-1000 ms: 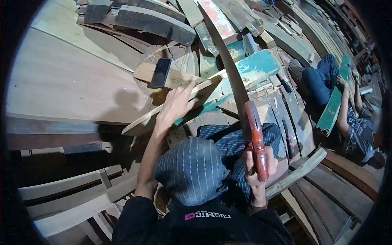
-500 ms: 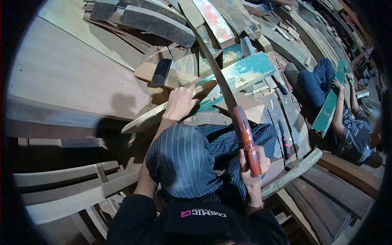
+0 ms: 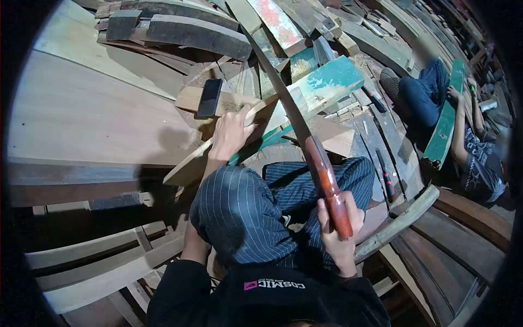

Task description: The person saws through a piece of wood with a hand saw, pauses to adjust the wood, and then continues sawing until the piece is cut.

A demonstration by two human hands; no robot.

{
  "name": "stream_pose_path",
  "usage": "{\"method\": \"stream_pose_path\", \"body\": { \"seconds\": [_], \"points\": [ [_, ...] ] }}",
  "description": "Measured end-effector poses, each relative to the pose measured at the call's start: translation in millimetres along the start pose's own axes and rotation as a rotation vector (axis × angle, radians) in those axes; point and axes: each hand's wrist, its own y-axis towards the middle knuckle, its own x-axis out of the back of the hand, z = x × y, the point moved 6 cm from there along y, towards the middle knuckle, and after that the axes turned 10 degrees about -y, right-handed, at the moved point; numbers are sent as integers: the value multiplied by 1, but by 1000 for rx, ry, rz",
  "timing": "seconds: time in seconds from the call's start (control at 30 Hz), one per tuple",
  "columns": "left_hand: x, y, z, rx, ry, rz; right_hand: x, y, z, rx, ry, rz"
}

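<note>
My left hand (image 3: 230, 135) is closed over the upper edge of a narrow wooden board (image 3: 188, 166), which slants up to the right beyond my knee. The board's far end meets the blade of a handsaw (image 3: 283, 98) in this view. My right hand (image 3: 342, 231) wraps round the saw's glossy red-brown handle (image 3: 328, 182), with the blade pointing up and away from me. Under and behind the board lies a thick block with peeling turquoise paint (image 3: 335, 76). Just beyond my left hand, a black phone (image 3: 210, 98) rests on a pale wood block (image 3: 188, 98).
A wide plywood surface (image 3: 98, 120) fills the left side. Red-and-black handled tools (image 3: 388, 185) lie on the planks at right. Another person (image 3: 422, 101) sits at far right, hands on a green board (image 3: 448, 120). Stacked timber (image 3: 199, 35) stands at the back.
My left hand has tipped the narrow board more onto its edge, so it slants more steeply. The saw stays in my right hand, its handle slightly lower. The view has shifted a little.
</note>
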Motion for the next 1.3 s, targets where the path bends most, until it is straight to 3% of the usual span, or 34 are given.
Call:
{"method": "stream_pose_path", "body": {
  "seconds": [0.2, 0.3, 0.37, 0.4, 0.47, 0.53, 0.63, 0.77, 0.93, 1.0, 1.1, 1.2, 1.23, 1.27, 1.3],
  "points": [
    [-2, -2, -5, 37, 38, 21, 12, 18, -8, -264, 183, 97],
    [-6, -12, -13, 84, 93, 33, 34, 24, 20, -65, -38, 135],
    [-3, -19, -12, 83, 116, 26, 31, 19, 23, -166, 37, 246],
    [-7, -17, -15, 50, 110, 31, 31, 18, 25, -205, 58, 285],
    [-16, -17, 0, -141, -57, -30, 25, 21, 31, -25, 117, 298],
    [-28, -16, 35, 244, 110, 88, 23, 16, 25, -36, 283, 377],
    [-53, 8, -20, -3, 2, 84, 45, 28, 21, -81, 348, 334],
    [-24, -13, -2, -36, 27, 7, 62, 56, 19, -57, 303, 360],
    [-24, -16, -16, 130, 99, 132, 23, 77, 5, -54, 362, 289],
    [-15, -28, -28, -28, 76, 45, -4, 89, 2, -169, 380, 365],
    [-38, -20, 7, -2, -30, -21, -18, 106, 6, -69, 313, 241],
    [-10, -22, -21, 98, 58, 48, -13, 93, 25, -109, 272, 329],
    [-15, -24, -13, 212, 100, 40, -16, 82, 24, -18, 247, 262],
    [-17, -26, -10, 177, 193, -19, -19, 74, 22, 76, 229, 186],
    [-13, -23, -17, 211, 157, 51, -17, 69, 25, 37, 176, 282]
  ]
}}
